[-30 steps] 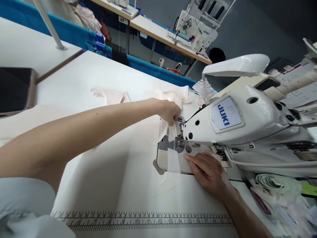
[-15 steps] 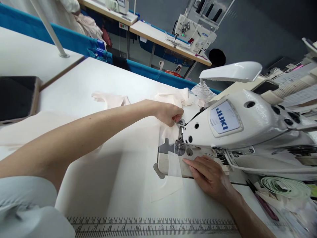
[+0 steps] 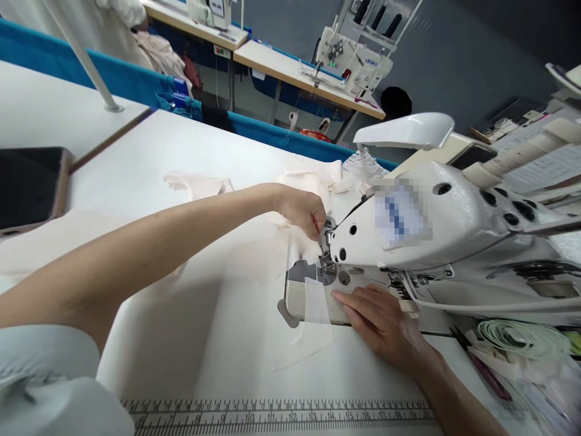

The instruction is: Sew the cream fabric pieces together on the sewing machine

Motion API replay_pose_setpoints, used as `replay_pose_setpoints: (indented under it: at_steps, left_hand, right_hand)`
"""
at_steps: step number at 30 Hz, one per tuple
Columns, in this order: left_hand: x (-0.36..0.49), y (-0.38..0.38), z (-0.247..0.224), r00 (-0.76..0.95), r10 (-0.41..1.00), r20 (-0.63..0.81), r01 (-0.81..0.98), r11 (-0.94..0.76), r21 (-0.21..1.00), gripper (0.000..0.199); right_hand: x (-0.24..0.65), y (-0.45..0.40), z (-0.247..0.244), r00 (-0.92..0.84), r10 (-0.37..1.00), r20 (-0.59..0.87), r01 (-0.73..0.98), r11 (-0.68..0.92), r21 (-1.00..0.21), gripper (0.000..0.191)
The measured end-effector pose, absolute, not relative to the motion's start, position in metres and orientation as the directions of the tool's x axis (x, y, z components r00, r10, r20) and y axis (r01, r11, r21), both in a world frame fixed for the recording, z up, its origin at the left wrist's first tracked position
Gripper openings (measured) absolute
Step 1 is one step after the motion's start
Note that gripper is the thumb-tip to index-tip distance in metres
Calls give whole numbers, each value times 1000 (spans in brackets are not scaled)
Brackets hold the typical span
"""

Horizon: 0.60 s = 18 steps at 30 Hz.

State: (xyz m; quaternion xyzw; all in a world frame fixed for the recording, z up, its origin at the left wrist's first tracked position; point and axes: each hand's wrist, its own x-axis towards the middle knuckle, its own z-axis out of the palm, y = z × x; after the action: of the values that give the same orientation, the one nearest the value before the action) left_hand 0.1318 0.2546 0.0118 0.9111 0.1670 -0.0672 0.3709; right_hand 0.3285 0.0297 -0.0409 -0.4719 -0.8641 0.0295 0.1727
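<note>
Evidently limp: pale fabric at the presser foot of a sewing machine, between two hands.

Nearest the wearer, a printed measuring scale [image 3: 272, 416] runs along the front of the white table [image 3: 172, 357]. Beyond it the right hand [image 3: 379, 315] lies released and palm down, index finger extended on the machine bed [image 3: 296, 297], just beside a sheer strip [image 3: 316, 303] whose lower end spreads onto the table. Farther in, the left hand [image 3: 302, 209] is curled tight, pinching the pale fabric [image 3: 305, 245] just beside the presser foot [image 3: 325, 263]; its fingertips are partly hidden. Whether strip and fabric are joined cannot be told.

Both cloths look light, soft and probably slippery, apt to pucker or slide; a flat fingertip near a cut edge, or a pinch clear of the needle area, should suit them. The bulky sewing machine head [image 3: 440, 218] limits access from the right, where a coil of pale green cord [image 3: 521, 339] and a purple-handled tool [image 3: 490, 375] lie. At left rests a smartphone [image 3: 29, 184]; loose fabric scraps [image 3: 197, 184] lie behind the left forearm. Past the blue cloth trough [image 3: 272, 132] stands a second sewing machine [image 3: 358, 69].
</note>
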Motion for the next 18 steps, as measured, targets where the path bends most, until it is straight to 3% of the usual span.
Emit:
replay_pose_setpoints:
  at_steps: [10, 18]
  left_hand:
    - [122, 266, 9, 906, 347, -243, 424, -715, 557, 17]
    - [115, 275, -2, 893, 389, -227, 431, -592, 681, 21]
  right_hand:
    - [329, 30, -39, -532, 797, 284, 791, 588, -169, 38]
    - [326, 30, -36, -531, 784, 322, 801, 588, -110, 34]
